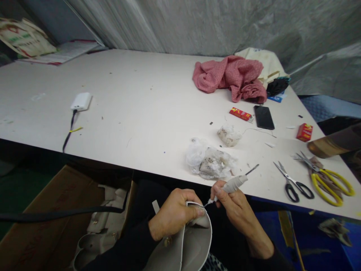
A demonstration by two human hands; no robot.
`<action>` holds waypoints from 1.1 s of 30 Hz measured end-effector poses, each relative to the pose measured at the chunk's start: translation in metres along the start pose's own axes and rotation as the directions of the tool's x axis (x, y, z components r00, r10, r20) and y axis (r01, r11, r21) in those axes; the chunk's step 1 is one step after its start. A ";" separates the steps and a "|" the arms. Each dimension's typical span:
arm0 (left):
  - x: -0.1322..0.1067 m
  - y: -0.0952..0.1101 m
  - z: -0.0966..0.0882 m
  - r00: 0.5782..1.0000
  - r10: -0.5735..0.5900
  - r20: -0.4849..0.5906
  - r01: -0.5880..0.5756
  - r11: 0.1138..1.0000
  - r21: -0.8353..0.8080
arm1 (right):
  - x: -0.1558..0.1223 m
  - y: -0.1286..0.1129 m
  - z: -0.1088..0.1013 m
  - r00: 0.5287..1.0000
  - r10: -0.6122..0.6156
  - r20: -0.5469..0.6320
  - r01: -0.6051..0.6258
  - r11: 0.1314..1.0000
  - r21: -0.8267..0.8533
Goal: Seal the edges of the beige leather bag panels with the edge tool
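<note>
My left hand (174,212) is closed around the curved edge of a grey bag piece (194,244) held over my lap, below the table's front edge. My right hand (235,205) pinches a white pen-like tool (234,184) wrapped in tape. Its fine tip touches the grey edge right by my left fingertips. A thin dark rod sticks out of the tool's upper end, over the table edge.
On the white table (135,120) lie crumpled plastic wrappings (210,162), black-handled scissors (295,182), yellow-handled scissors (328,177), a black phone (263,117), red packets (240,114), a pink cloth (234,77) and a white charger (81,101). A cardboard box (53,222) holding pale bags stands below left.
</note>
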State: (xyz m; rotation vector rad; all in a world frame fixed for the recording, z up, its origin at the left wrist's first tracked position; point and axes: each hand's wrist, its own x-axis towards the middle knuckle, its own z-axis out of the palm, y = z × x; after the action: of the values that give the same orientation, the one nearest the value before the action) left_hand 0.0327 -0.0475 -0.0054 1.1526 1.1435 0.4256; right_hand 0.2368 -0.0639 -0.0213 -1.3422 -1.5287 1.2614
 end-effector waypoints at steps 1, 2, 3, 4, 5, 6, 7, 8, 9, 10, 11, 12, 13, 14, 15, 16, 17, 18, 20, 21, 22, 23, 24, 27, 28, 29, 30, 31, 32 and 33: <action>0.000 0.000 0.000 1.000 -0.010 0.017 0.010 1.000 -0.004 | 0.000 0.001 0.001 1.000 0.010 0.010 -0.010 1.000 0.007; 0.000 -0.001 0.000 0.999 -0.023 0.035 0.023 1.000 -0.011 | 0.000 0.003 0.003 1.000 0.017 0.016 -0.017 1.000 0.019; 0.000 -0.001 0.000 0.998 -0.035 0.051 0.036 0.999 -0.021 | 0.000 0.005 0.006 1.000 0.019 0.015 -0.019 0.999 0.036; 0.001 -0.001 -0.001 0.997 -0.045 0.063 0.047 0.998 -0.032 | -0.001 0.007 0.009 1.000 0.012 0.005 -0.013 0.998 0.059; 0.001 -0.002 -0.002 0.996 -0.055 0.069 0.058 0.997 -0.043 | -0.002 0.009 0.013 1.000 -0.004 -0.012 0.005 0.996 0.084; 0.001 -0.003 -0.003 0.995 -0.069 0.072 0.073 0.996 -0.054 | -0.003 0.011 0.017 0.999 -0.026 -0.034 0.030 0.994 0.106; 0.002 -0.004 -0.004 0.994 -0.085 0.075 0.090 0.994 -0.063 | -0.004 0.013 0.020 0.997 -0.051 -0.060 0.058 0.991 0.121; 0.002 -0.005 -0.005 0.992 -0.101 0.080 0.107 0.991 -0.074 | -0.005 0.014 0.024 0.994 -0.075 -0.081 0.085 0.988 0.128; 0.002 -0.006 -0.007 0.989 -0.118 0.094 0.126 0.988 -0.087 | -0.006 0.014 0.027 0.991 -0.094 -0.098 0.106 0.986 0.128; 0.003 -0.007 -0.008 0.985 -0.129 0.111 0.140 0.985 -0.101 | -0.007 0.014 0.030 0.988 -0.104 -0.111 0.118 0.985 0.124; 0.003 -0.007 -0.009 0.983 -0.132 0.126 0.146 0.983 -0.112 | -0.008 0.013 0.031 0.986 -0.107 -0.129 0.122 0.986 0.117; 0.003 -0.008 -0.009 0.982 -0.128 0.140 0.145 0.982 -0.118 | -0.008 0.013 0.031 0.982 -0.104 -0.158 0.122 0.987 0.108; 0.003 -0.008 -0.009 0.981 -0.121 0.151 0.139 0.983 -0.120 | -0.008 0.012 0.030 0.975 -0.098 -0.200 0.119 0.988 0.094; 0.003 -0.008 -0.009 0.981 -0.112 0.159 0.131 0.984 -0.116 | -0.008 0.012 0.029 0.962 -0.092 -0.259 0.115 0.990 0.077; 0.003 -0.007 -0.009 0.981 -0.105 0.161 0.123 0.987 -0.108 | -0.007 0.012 0.026 0.939 -0.088 -0.333 0.113 0.992 0.055; 0.003 -0.006 -0.009 0.982 -0.100 0.157 0.117 0.988 -0.099 | -0.006 0.012 0.022 0.906 -0.089 -0.413 0.110 0.994 0.026; 0.003 -0.005 -0.009 0.984 -0.099 0.145 0.113 0.989 -0.091 | -0.005 0.012 0.018 0.865 -0.095 -0.492 0.103 0.995 -0.011; 0.003 -0.004 -0.010 0.987 -0.100 0.123 0.111 0.990 -0.085 | -0.004 0.013 0.014 0.820 -0.106 -0.563 0.093 0.994 -0.053; 0.003 -0.002 -0.011 0.993 -0.107 0.057 0.112 0.990 -0.081 | -0.001 0.013 0.008 0.732 -0.139 -0.667 0.067 0.989 -0.132; 0.003 -0.002 -0.012 0.994 -0.108 0.020 0.109 0.990 -0.087 | 0.000 0.013 0.006 0.701 -0.154 -0.696 0.058 0.986 -0.159; 0.002 -0.003 -0.014 0.994 -0.107 -0.014 0.105 0.990 -0.099 | 0.002 0.013 0.004 0.681 -0.167 -0.713 0.058 0.983 -0.175; 0.002 -0.003 -0.015 0.994 -0.105 -0.042 0.099 0.988 -0.117 | 0.003 0.013 0.004 0.672 -0.176 -0.720 0.063 0.981 -0.182; 0.002 -0.004 -0.017 0.993 -0.101 -0.064 0.091 0.986 -0.141 | 0.005 0.014 0.004 0.670 -0.184 -0.719 0.072 0.980 -0.183; 0.002 -0.009 -0.024 0.989 -0.088 -0.117 0.064 0.979 -0.195 | 0.008 0.019 0.005 0.687 -0.206 -0.697 0.096 0.976 -0.194; 0.002 -0.010 -0.026 0.987 -0.086 -0.133 0.057 0.977 -0.203 | 0.009 0.021 0.005 0.693 -0.213 -0.689 0.102 0.975 -0.199; 0.003 -0.012 -0.028 0.985 -0.085 -0.151 0.053 0.977 -0.208 | 0.009 0.023 0.006 0.702 -0.215 -0.679 0.106 0.974 -0.200; 0.003 -0.013 -0.030 0.982 -0.088 -0.168 0.052 0.976 -0.212 | 0.010 0.025 0.006 0.712 -0.214 -0.669 0.108 0.974 -0.197; 0.003 -0.014 -0.033 0.979 -0.094 -0.183 0.053 0.975 -0.216 | 0.010 0.026 0.005 0.724 -0.211 -0.657 0.110 0.975 -0.192; 0.003 -0.014 -0.035 0.976 -0.101 -0.196 0.056 0.974 -0.221 | 0.010 0.027 0.005 0.735 -0.212 -0.644 0.115 0.975 -0.190; 0.002 -0.013 -0.038 0.973 -0.105 -0.206 0.058 0.973 -0.221 | 0.011 0.028 0.004 0.746 -0.218 -0.629 0.122 0.974 -0.193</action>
State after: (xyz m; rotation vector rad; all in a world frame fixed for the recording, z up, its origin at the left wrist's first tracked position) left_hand -0.0028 -0.0330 -0.0166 0.8827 1.2950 0.6062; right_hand 0.2382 -0.0546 -0.0501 -1.4805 -1.2052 0.4782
